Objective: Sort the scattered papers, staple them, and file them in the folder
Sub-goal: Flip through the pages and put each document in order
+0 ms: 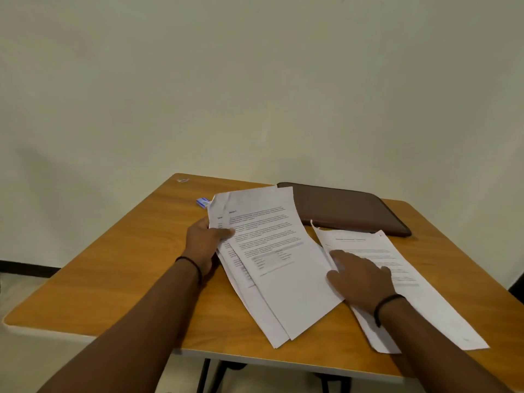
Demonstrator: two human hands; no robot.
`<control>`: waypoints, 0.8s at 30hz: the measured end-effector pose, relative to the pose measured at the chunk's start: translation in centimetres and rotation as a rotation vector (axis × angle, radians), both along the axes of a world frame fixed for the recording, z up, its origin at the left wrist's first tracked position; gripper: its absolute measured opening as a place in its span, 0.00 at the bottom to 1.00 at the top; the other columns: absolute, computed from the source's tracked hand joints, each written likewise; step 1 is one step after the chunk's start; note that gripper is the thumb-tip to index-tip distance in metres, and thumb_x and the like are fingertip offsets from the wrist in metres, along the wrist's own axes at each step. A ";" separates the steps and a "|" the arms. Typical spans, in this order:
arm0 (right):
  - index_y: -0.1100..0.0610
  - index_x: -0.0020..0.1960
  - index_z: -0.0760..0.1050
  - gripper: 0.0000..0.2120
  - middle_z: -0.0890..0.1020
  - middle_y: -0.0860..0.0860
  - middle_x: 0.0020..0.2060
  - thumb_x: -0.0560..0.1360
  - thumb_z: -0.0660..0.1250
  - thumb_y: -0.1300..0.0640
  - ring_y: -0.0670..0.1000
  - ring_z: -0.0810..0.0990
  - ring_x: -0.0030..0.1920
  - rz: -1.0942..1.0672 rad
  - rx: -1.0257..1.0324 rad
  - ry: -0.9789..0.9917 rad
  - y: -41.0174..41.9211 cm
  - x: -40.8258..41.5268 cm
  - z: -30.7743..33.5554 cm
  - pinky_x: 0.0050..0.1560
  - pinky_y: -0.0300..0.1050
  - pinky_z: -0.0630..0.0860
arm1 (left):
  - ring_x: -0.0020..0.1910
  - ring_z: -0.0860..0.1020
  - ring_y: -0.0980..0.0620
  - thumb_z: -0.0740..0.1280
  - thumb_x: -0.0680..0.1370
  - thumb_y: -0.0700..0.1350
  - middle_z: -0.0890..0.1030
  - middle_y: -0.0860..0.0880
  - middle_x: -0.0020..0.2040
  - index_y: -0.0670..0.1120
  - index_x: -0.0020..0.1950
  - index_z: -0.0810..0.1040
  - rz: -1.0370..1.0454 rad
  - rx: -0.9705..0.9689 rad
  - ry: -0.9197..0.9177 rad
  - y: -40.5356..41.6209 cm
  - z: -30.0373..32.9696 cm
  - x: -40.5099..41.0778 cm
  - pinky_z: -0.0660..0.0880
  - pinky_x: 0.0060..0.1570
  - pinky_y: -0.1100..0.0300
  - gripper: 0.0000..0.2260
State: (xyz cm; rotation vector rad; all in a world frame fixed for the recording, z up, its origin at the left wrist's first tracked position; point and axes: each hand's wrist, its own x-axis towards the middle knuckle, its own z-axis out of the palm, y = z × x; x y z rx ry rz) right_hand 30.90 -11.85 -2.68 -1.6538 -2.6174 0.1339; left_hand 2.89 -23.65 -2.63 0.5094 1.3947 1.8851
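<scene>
Now the left hand (204, 241) pinches the fanned stack of white printed papers (272, 256), the right hand (359, 275) rests flat on other white sheets (402, 282); loose pages could slip off the wooden desk (119, 265)

I cannot read the print on the papers (272, 245); it is too blurred. The papers hide the near left corner of the folder (346, 208) and one end of the small blue box (203, 201) left of it. My left hand (202, 245) hides its fingers under the sheets.
</scene>
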 end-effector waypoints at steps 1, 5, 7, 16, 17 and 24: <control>0.44 0.75 0.60 0.25 0.72 0.47 0.71 0.79 0.55 0.40 0.54 0.72 0.69 -0.025 0.014 -0.036 0.2 0.2 0.2 0.71 0.63 0.61 | 0.47 0.85 0.36 0.69 0.74 0.26 0.85 0.39 0.52 0.39 0.59 0.79 -0.015 0.003 -0.017 0.1 0.1 -0.1 0.83 0.47 0.43 0.16; 0.47 0.69 0.68 0.24 0.79 0.48 0.62 0.77 0.57 0.38 0.52 0.78 0.60 -0.055 0.113 -0.114 -0.5 -1.0 1.0 0.66 0.57 0.70 | 0.50 0.84 0.37 0.69 0.75 0.29 0.85 0.40 0.54 0.39 0.62 0.78 -0.066 0.012 -0.029 0.2 -0.2 -0.7 0.80 0.53 0.39 0.16; 0.49 0.68 0.71 0.22 0.81 0.48 0.60 0.78 0.60 0.40 0.50 0.79 0.57 0.052 0.206 0.095 -1.9 -3.0 1.3 0.61 0.50 0.75 | 0.52 0.84 0.38 0.68 0.79 0.35 0.85 0.41 0.55 0.39 0.64 0.78 -0.102 0.030 -0.020 0.2 -0.5 -1.0 0.79 0.57 0.39 0.13; 0.49 0.72 0.64 0.30 0.76 0.47 0.65 0.76 0.63 0.35 0.50 0.77 0.60 0.422 0.215 0.426 -6.6 -15.8 1.6 0.54 0.46 0.76 | 0.60 0.81 0.41 0.58 0.85 0.46 0.82 0.39 0.61 0.38 0.67 0.75 -0.153 0.126 -0.191 0.2 -0.9 -1.9 0.80 0.56 0.48 0.16; 0.50 0.74 0.61 0.31 0.75 0.48 0.66 0.77 0.63 0.37 0.50 0.77 0.60 0.412 0.211 0.427 -6.5 -16.2 1.2 0.54 0.47 0.76 | 0.59 0.81 0.41 0.58 0.85 0.45 0.82 0.38 0.60 0.37 0.67 0.75 -0.157 0.124 -0.201 0.1 -1.0 -2.0 0.81 0.55 0.49 0.16; 0.50 0.76 0.57 0.30 0.80 0.51 0.59 0.78 0.64 0.47 0.51 0.82 0.48 0.334 0.324 0.583 -5.3 -17.5 -0.6 0.47 0.46 0.81 | 0.51 0.84 0.43 0.60 0.84 0.40 0.84 0.39 0.55 0.39 0.60 0.77 -0.171 0.113 -0.183 0.3 -0.7 -3.3 0.82 0.51 0.49 0.10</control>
